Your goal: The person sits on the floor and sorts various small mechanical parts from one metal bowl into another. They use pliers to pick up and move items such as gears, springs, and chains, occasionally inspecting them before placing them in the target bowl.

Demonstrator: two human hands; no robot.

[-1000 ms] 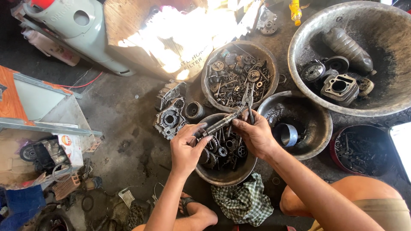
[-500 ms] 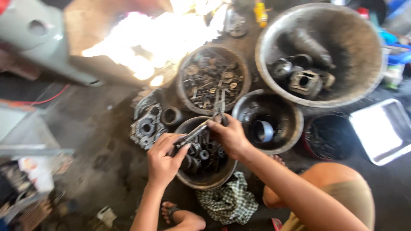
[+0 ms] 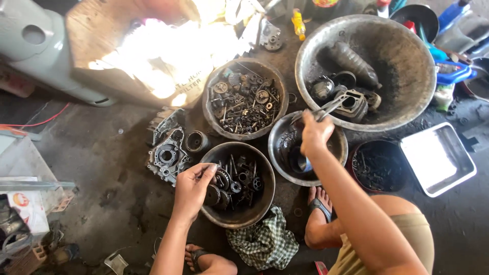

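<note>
— Gripping pliers [image 3: 326, 108], the right hand [image 3: 315, 135] closes round the handles above a small bowl [image 3: 277, 158].
— And the left hand [image 3: 192, 186]?
— Fingers curled on a gear [image 3: 220, 179] inside the near bowl [image 3: 265, 201]: probably heavy, stiff, oil-slick; best pinched by its rim.

Checked rag [image 3: 265, 242], white tray [image 3: 439, 159], yellow bottle [image 3: 298, 24].

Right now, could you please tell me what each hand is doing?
Left hand: closed on a dark round metal gear.
Right hand: holding grey metal pliers.
</note>
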